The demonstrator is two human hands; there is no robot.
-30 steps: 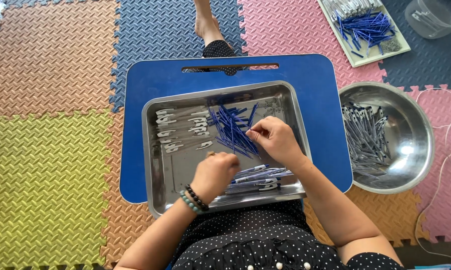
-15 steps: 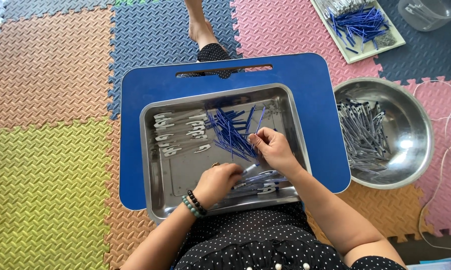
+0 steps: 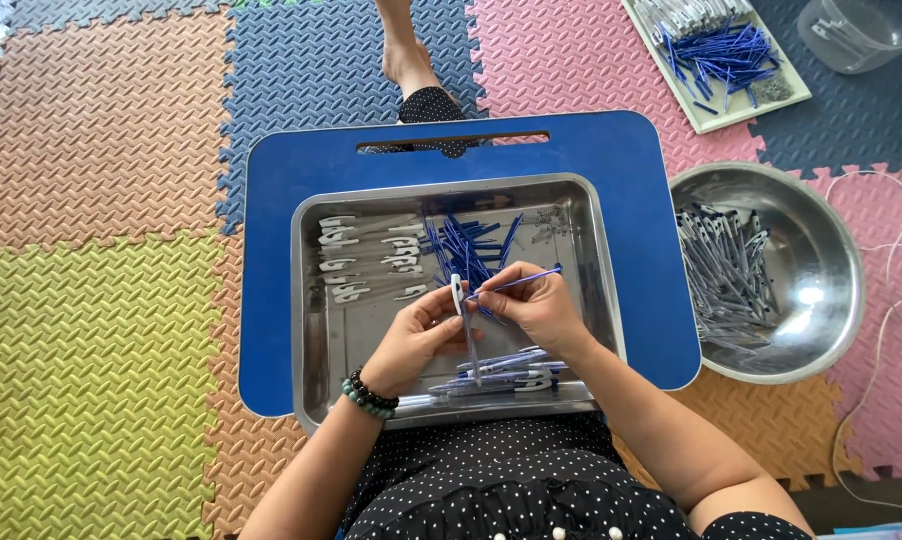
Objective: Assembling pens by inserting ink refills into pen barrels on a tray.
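- The rectangular stainless-steel tray point(image 3: 311, 300) sits on a blue plastic lap board point(image 3: 271, 250) laid over the person's knees, and everything else here is placed from that tray.
- Over the tray's near middle, the left hand point(image 3: 416, 340), with a dark bead bracelet point(image 3: 369, 393) at the wrist, pinches a slim clear pen barrel with a white clip point(image 3: 461, 320), held roughly upright.
- Just right of it, the right hand point(image 3: 536, 305) grips a thin blue refill rod point(image 3: 521, 280) between its fingertips; the rod's near end meets the barrel's top.
- A loose heap of blue refill rods point(image 3: 461, 245) lies in the tray's far middle.
- White-clipped empty barrels point(image 3: 366, 262) lie in rows at the tray's far left.
- Assembled pens point(image 3: 501, 370) rest along the tray's near edge, beneath the hands.
- Right of the tray, on the foam floor mats point(image 3: 101, 300), stands a round steel bowl point(image 3: 831, 270) holding more pens.
- Beyond the tray, to the far right, a flat pale tray point(image 3: 716, 115) carries more blue rods.
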